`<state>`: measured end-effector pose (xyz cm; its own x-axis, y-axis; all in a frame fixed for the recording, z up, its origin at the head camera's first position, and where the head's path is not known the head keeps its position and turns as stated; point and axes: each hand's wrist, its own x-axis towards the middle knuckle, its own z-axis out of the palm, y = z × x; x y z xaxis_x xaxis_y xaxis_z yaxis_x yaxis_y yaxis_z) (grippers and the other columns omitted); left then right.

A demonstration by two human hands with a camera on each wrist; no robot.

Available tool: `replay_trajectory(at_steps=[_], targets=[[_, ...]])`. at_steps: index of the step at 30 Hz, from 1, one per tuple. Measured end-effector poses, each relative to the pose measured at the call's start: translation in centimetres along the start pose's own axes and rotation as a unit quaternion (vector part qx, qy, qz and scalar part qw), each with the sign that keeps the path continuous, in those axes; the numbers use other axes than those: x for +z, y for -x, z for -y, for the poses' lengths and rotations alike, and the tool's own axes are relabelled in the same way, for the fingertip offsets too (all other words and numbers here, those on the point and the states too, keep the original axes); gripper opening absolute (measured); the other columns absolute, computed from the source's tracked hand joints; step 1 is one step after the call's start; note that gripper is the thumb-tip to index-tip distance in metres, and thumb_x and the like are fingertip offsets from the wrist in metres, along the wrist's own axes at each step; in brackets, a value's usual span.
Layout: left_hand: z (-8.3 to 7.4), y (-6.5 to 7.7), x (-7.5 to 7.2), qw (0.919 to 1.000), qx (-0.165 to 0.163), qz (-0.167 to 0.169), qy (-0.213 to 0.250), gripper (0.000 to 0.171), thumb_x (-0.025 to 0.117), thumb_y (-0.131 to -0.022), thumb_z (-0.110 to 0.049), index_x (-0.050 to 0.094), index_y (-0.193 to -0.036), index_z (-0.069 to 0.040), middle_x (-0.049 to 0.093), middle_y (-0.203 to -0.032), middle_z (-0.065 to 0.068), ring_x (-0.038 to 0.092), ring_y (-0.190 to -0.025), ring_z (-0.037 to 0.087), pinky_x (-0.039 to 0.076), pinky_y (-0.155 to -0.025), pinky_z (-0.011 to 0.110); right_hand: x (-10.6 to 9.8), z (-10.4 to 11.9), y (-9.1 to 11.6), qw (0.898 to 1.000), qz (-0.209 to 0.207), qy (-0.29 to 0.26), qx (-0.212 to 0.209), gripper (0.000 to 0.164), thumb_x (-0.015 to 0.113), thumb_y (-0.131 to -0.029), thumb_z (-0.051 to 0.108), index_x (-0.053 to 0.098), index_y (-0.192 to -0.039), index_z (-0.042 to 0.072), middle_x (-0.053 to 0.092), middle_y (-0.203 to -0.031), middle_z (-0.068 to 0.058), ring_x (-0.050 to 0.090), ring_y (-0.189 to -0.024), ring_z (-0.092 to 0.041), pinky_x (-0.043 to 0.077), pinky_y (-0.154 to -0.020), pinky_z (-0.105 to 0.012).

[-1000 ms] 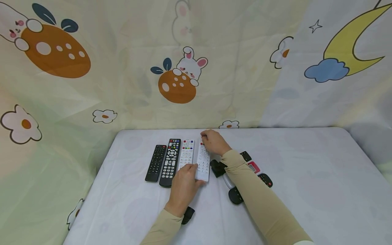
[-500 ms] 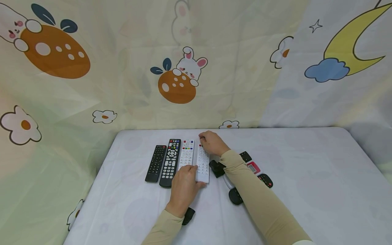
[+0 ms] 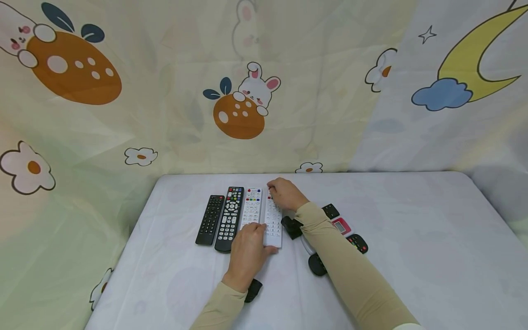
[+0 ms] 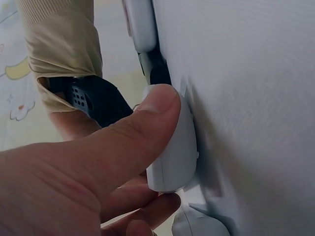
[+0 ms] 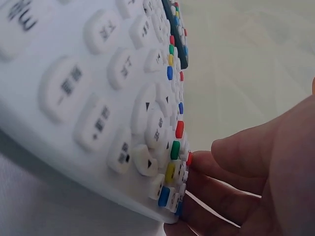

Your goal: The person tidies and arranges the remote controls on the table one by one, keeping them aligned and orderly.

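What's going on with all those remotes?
A person has both hands on a white remote: the left hand at its near end, the right hand at its far end. Beside it, going left, are another white remote, a longer black remote and a shorter black remote. More gadgets lie partly hidden by the right sleeve.

Bright, soft light in the head view; 2 dimmer, greyer wrist views.
The head view shows the tabletop [image 3: 420,238] evenly lit, with faint shadows near the sleeves [image 3: 350,261]. The left wrist view darkens toward the right, a soft-edged shadow lying beside the white remote [image 4: 172,164]. In the right wrist view, the nearest keys [image 5: 64,88] look slightly blurred, the backdrop [image 5: 246,64] is hazy, and the right hand [image 5: 273,164] falls into shade.
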<state>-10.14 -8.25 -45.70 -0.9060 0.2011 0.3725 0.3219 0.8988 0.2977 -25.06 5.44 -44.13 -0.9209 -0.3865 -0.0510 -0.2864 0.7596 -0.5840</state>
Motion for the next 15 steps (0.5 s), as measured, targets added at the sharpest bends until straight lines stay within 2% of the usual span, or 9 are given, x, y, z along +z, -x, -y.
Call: replay_trajectory(at_steps=[15], targets=[[0.35,-0.02,-0.15,0.9996,-0.010,0.026,0.008,0.066,0.098,-0.056,-0.032,0.075,-0.109,0.000,0.069,-0.099,0.009,0.063,-0.088,0.023,0.055,-0.073,0.036,0.22,-0.18,-0.10,1.000,0.009,-0.004,-0.020,0.038,0.047,-0.105,0.012,0.057,-0.137,-0.005,0.059,-0.138,-0.018,0.051,-0.132,-0.031,0.040,-0.110,-0.043]])
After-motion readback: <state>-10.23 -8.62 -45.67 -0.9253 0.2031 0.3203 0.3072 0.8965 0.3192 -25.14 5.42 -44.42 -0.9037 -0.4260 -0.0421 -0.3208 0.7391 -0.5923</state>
